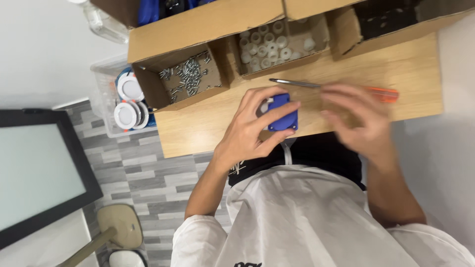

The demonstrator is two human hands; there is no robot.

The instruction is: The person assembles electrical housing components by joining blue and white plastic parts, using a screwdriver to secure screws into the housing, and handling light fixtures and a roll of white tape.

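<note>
Assembly work at a wooden table (208, 128) is what we see from above. Our left hand (250, 131) grasps a small blue housing (283, 112) with a white insert, fingers curled around its sides, holding it just above the table's near edge. Our right hand (358, 118) is blurred with motion; we cannot tell whether it is clenched or loose, though it seems to lie on or just over the screwdriver (326, 87) with the orange handle, whose metal shaft points left across the table, just beyond the housing.

Behind the tool stand open cardboard boxes: one holds small metal screws (188, 76), the next white plastic rings (269, 44), a third dark parts (386, 20) we cannot make out. A clear bin (101, 99) to the left of the table holds round white fittings (127, 101).

We judge the step in hand to be fitting or fastening the housing, with the part steadied and the tool just being taken up. The next move calls for a firm grip on the handle, the housing kept level and still, and the tip brought squarely to the fastening point, which the fingers hide from us.
</note>
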